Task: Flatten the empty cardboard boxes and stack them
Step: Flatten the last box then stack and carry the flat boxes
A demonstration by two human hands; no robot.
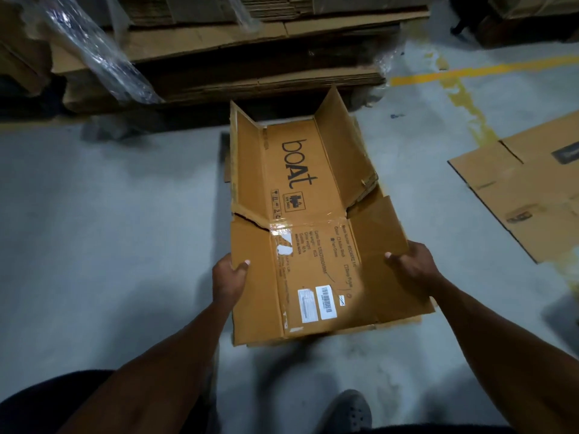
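Observation:
A flattened brown cardboard box [300, 220] printed "boAt" hangs in front of me above the grey floor. Its far side flaps stand up a little, and white barcode labels sit near its close end. My left hand [228, 277] grips the box's left edge, thumb on top. My right hand [410, 264] grips the right flap the same way. A tall stack of flattened cardboard [219, 57] lies at the back, just beyond the held box.
Another flattened box [526, 189] lies on the floor at the right. Clear plastic wrap [94, 51] hangs over the stack at the back left. Yellow floor lines [470, 70] run at the upper right. My grey shoe [347, 411] is at the bottom.

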